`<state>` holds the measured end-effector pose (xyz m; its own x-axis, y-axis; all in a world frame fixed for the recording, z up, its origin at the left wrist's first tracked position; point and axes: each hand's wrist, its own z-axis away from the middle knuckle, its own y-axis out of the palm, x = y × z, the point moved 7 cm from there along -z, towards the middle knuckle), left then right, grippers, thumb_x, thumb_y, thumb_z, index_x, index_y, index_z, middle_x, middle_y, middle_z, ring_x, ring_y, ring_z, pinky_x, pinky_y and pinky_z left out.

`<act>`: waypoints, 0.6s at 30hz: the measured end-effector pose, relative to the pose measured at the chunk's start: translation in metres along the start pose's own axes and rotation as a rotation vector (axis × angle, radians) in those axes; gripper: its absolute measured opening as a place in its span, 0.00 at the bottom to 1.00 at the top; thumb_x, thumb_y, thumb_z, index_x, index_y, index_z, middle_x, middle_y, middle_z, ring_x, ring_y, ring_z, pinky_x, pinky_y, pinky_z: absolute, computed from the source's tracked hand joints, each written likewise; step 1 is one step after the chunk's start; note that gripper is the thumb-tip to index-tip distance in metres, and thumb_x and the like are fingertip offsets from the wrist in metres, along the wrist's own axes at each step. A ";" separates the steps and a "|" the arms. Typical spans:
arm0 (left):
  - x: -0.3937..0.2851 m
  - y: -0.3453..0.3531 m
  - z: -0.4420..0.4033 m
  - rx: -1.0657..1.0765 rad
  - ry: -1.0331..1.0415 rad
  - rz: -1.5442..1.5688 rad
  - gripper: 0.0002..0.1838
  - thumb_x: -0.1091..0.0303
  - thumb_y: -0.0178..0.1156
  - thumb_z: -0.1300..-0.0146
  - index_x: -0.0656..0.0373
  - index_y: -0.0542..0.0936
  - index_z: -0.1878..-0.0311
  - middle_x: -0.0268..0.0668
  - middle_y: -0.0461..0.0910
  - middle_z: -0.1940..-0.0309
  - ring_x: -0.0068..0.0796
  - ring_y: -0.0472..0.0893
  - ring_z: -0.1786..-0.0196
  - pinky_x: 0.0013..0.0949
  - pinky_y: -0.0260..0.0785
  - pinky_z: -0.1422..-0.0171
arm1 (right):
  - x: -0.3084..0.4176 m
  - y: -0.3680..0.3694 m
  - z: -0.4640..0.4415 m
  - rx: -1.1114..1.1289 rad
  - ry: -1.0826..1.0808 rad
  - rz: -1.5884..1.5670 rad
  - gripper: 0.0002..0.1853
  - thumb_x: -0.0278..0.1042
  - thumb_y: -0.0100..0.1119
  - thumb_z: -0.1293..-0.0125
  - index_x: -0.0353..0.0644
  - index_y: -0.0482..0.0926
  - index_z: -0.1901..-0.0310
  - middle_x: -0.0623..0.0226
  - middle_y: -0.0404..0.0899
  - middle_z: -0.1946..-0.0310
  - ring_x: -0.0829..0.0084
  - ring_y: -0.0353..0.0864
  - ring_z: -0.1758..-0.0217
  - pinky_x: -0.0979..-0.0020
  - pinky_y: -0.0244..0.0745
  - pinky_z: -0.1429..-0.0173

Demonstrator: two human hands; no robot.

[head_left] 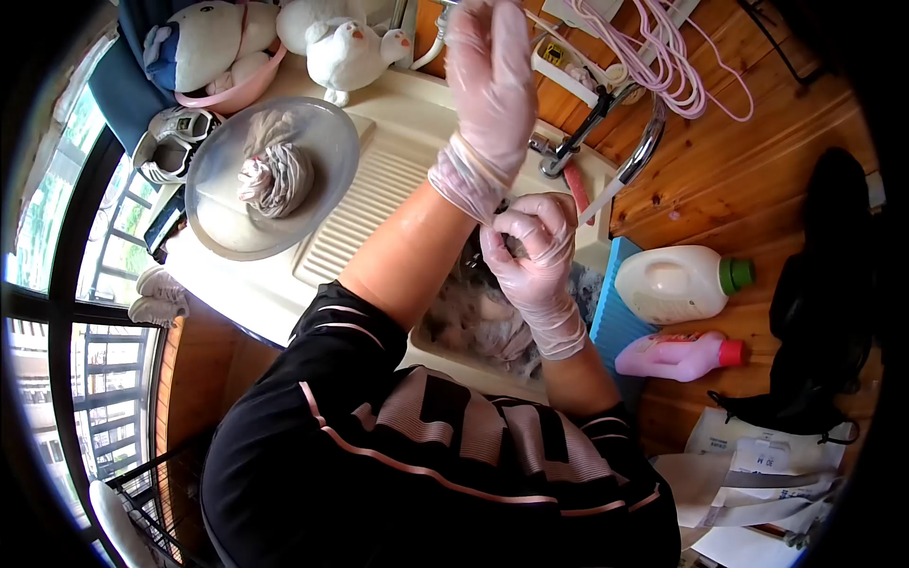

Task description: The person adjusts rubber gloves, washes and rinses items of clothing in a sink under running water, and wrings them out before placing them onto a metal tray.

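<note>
1. The pale bench [393,156] is spanning the view, its ribbed washboard lying between ten and eleven o'clock from the sink.
2. The sink [417,346] is holding wet laundry [497,331] in cloudy, sudsy water, partly behind the forearms.
3. At ten o'clock, the round tub [333,142] is cradling a twisted cloth bundle [284,182].
4. The blue board [614,303] is standing just beside the sink, at three o'clock.
5. Beyond it, the white bottle [668,284] is lying green cap outward; the smaller pink bottle [670,357] is lying nearby, around half past three.
6. At twelve o'clock, the gloved left hand [488,80] is reaching up, fingers extended, its grip holding nothing visible.
7. Toward one o'clock, the gloved right hand [535,251] is curling, its grip closing on the left glove's cuff [466,185].
8. The cuff is circling the left wrist, its edge stretching toward the right fingertips.
</note>
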<state>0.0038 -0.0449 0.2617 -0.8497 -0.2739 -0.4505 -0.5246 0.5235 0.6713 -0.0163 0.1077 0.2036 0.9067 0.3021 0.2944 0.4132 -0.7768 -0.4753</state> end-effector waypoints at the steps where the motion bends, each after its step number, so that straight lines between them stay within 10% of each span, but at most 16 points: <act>1: -0.008 0.000 -0.008 -0.105 -0.002 0.026 0.16 0.63 0.49 0.29 0.63 0.68 0.44 0.36 0.74 0.52 0.23 0.73 0.49 0.28 0.64 0.40 | 0.006 0.000 -0.006 0.061 -0.060 0.050 0.13 0.22 0.66 0.63 0.48 0.74 0.75 0.73 0.72 0.72 0.64 0.69 0.65 0.64 0.66 0.62; 7: 0.011 -0.014 -0.044 -0.091 -0.136 0.189 0.15 0.58 0.48 0.29 0.60 0.72 0.51 0.36 0.76 0.58 0.25 0.76 0.56 0.28 0.68 0.49 | 0.012 0.000 -0.028 0.198 -0.197 -0.007 0.12 0.22 0.65 0.62 0.46 0.73 0.74 0.74 0.75 0.68 0.65 0.72 0.64 0.66 0.71 0.61; 15: 0.045 -0.031 -0.041 -0.026 -0.127 -0.091 0.20 0.49 0.52 0.34 0.58 0.73 0.54 0.36 0.79 0.68 0.27 0.79 0.65 0.33 0.72 0.57 | -0.007 0.021 -0.015 0.541 0.362 -0.898 0.08 0.15 0.57 0.49 0.42 0.72 0.73 0.73 0.74 0.74 0.84 0.67 0.73 0.81 0.62 0.69; 18: 0.030 -0.031 -0.047 -0.013 -0.138 -0.001 0.25 0.44 0.50 0.35 0.60 0.73 0.53 0.40 0.78 0.63 0.33 0.78 0.58 0.40 0.70 0.51 | -0.013 0.024 -0.005 0.580 0.185 -0.515 0.05 0.24 0.61 0.47 0.41 0.73 0.72 0.68 0.74 0.76 0.67 0.75 0.68 0.67 0.71 0.59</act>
<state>-0.0082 -0.1073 0.2547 -0.8343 -0.1601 -0.5275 -0.5270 0.5125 0.6779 -0.0183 0.0827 0.1922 0.5821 0.4086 0.7029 0.8008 -0.1381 -0.5828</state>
